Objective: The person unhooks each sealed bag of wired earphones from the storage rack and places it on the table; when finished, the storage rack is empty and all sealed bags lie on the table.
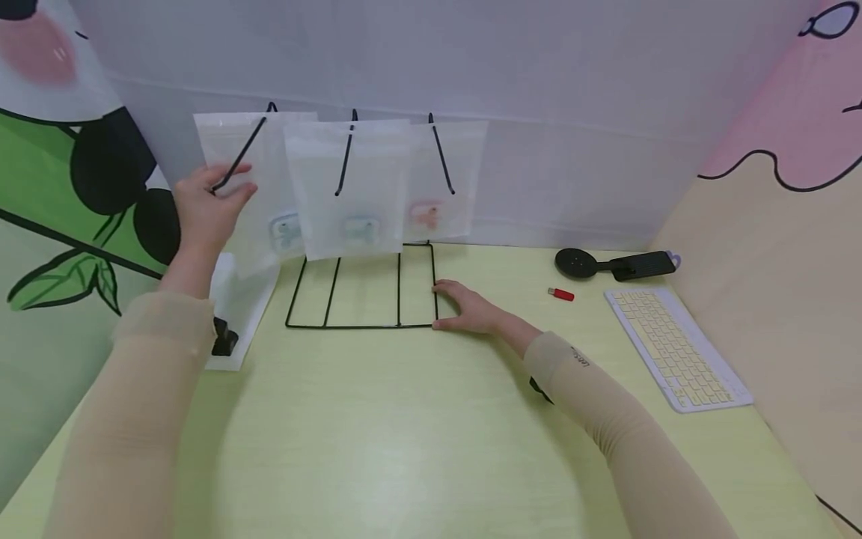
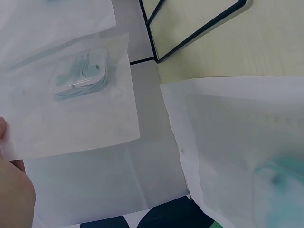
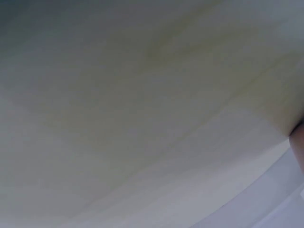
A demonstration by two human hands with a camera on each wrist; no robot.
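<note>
My left hand (image 1: pixel 209 202) is at the left hook of a black wire display rack (image 1: pixel 360 327), fingers and thumb apart beside a translucent bag (image 1: pixel 229 135) hanging there. That bag holds boxed earphones (image 2: pixel 80 73), which show clearly in the left wrist view. A middle bag (image 1: pixel 350 172) and a right bag (image 1: pixel 465 165) hang from the other hooks; a bluish item and a reddish one show faintly through them. With thumb and fingers spread, my right hand (image 1: pixel 471 308) touches the right side of the rack's base. The right wrist view is mostly a pale blur.
Another white bag (image 1: pixel 252 314) lies on the table at the left, under my forearm. At the right are a black disc-and-slab device (image 1: pixel 575 263), a red USB stick (image 1: pixel 560 294) and a white keyboard (image 1: pixel 673 344). Fabric walls stand behind and beside the table.
</note>
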